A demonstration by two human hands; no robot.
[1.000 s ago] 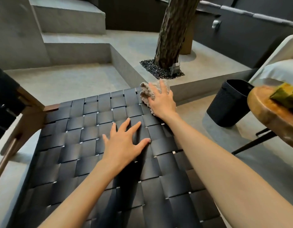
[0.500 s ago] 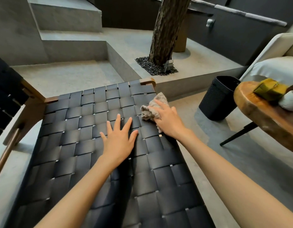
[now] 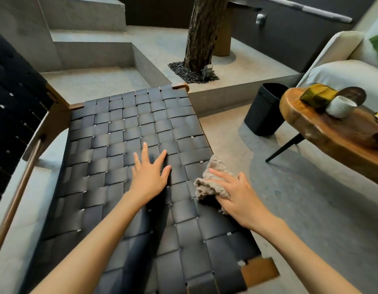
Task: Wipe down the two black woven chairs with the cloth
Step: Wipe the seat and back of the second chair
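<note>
A black woven chair seat (image 3: 124, 132) with wooden corners fills the middle of the view, its woven backrest (image 3: 12, 98) rising at the far left. My left hand (image 3: 148, 177) lies flat on the seat's middle, fingers spread and straight. My right hand (image 3: 236, 194) presses a crumpled beige cloth (image 3: 211, 179) against the seat's right edge, fingers laid straight over it. Only one black woven chair is in view.
A black bin (image 3: 265, 109) stands on the concrete floor right of the chair. A wooden side table (image 3: 311, 128) at the right carries a white cup and green packets. A pale sofa (image 3: 340, 66) sits behind it. Concrete steps (image 3: 94, 54) and a tree trunk (image 3: 203, 32) lie beyond.
My right hand has dragged the cloth from the seat's far right corner back toward me along the right edge. My left hand stays flat on the seat's middle.
</note>
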